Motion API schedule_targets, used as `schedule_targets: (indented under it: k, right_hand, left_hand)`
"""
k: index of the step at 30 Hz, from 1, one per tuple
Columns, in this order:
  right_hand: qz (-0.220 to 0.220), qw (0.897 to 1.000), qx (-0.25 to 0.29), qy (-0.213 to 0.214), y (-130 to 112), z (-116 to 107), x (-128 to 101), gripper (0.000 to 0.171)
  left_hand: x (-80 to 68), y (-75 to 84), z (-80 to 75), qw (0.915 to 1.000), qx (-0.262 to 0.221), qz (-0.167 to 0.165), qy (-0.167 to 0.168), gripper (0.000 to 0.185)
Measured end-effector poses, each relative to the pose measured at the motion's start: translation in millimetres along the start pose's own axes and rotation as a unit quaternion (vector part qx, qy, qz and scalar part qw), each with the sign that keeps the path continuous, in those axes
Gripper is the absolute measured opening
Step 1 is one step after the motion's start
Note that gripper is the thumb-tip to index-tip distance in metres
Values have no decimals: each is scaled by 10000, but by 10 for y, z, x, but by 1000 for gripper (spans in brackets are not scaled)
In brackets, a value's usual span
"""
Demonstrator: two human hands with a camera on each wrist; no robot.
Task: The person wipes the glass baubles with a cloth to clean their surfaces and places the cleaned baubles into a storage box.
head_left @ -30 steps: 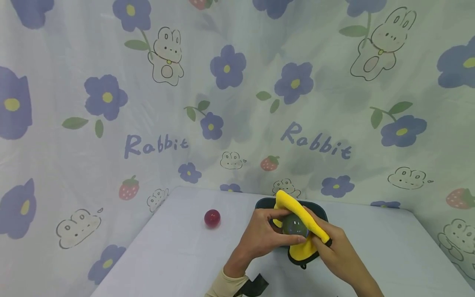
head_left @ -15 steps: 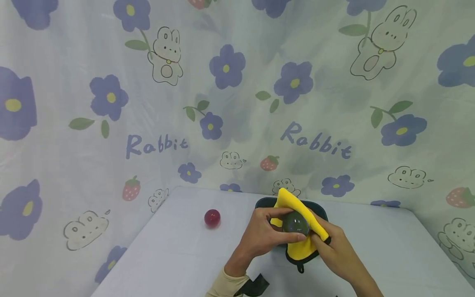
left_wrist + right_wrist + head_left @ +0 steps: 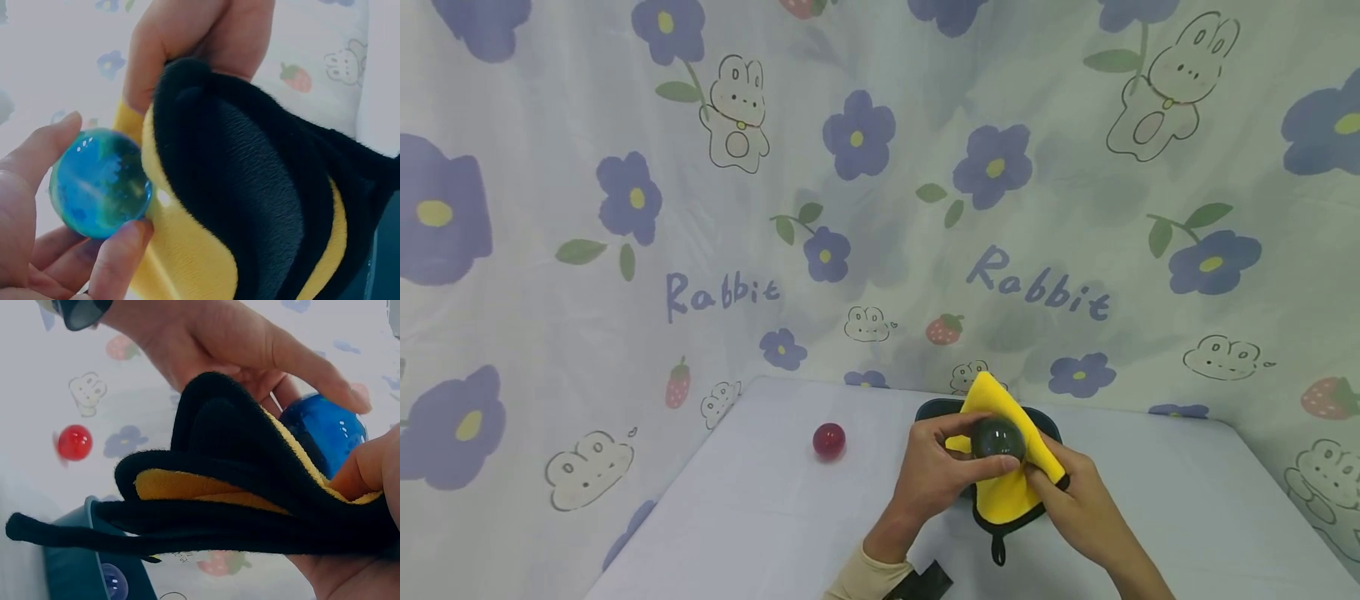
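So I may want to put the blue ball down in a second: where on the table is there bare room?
The table is bare left of the left hand, between the near edge and the red ball, and right of the right hand toward the far corner. It is crowded at the dark tray, under the yellow cloth and blue ball.

Glossy, glassy blue ball (image 3: 100,182) against plush, matt cloth (image 3: 250,206)
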State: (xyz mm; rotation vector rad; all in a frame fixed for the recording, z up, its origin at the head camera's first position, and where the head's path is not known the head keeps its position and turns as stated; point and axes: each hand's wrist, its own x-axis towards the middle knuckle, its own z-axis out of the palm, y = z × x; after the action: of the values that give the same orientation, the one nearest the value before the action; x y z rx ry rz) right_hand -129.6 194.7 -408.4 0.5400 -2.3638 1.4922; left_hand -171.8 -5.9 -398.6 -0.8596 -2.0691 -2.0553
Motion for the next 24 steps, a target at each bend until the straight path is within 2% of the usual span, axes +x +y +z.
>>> schedule_targets:
  k: [7, 12, 18, 24]
  right_hand:
    - [306, 9995, 58, -30, -45, 3, 9, 37]
    - [488, 9988, 82, -55, -77, 1, 13, 41]
    - [630, 9978, 139, -126, -91, 5, 9, 37]
    - [705, 9971, 233, -171, -110, 18, 15, 47]
  left_hand:
    - [5, -38, 45, 9996, -70, 147, 211, 46]
    - [-4, -25, 69, 9990, 21, 159, 407, 48]
    - [-4, -23, 85, 9979, 143, 190, 607, 48]
    - [9, -52, 86, 9961, 235, 163, 834, 50]
